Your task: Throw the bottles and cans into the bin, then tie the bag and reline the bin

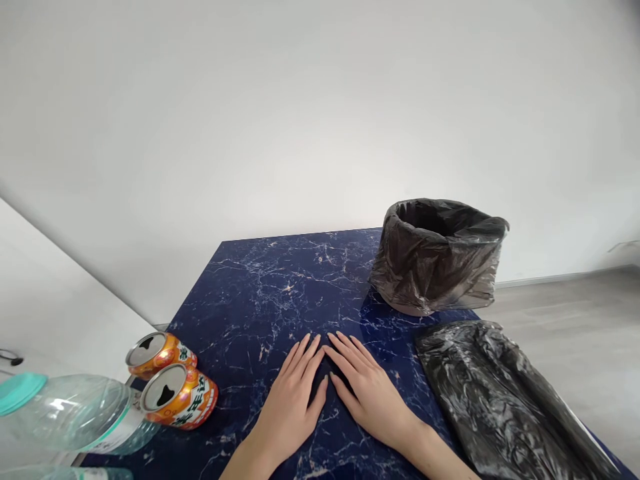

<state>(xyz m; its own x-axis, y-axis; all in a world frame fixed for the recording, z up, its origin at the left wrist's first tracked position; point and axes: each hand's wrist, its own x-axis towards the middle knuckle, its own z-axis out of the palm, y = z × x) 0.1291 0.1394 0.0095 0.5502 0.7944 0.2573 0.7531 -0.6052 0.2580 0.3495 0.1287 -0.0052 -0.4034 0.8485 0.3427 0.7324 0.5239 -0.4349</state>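
Flat on the blue marbled table (280,280), palm down, lies my left hand (293,407), its fingers stretched forward and holding nothing. My right hand (367,393) rests the same way beside it, also without anything in it, and the index fingertips of the two almost meet. Nearest to my left hand are two opened orange drink cans (183,397), standing close together on the left. To the right of my right hand, a folded black plastic bag (500,400) is spread on the table. Behind that bag stands a trash bin lined with a black bag (435,267), its mouth open upward.
A clear plastic bottle with a teal cap (80,410) stands at the left table edge, and part of another bottle (65,473) shows below it. A white wall (300,120) rises behind the table. Grey flooring (565,313) lies beyond the right edge.
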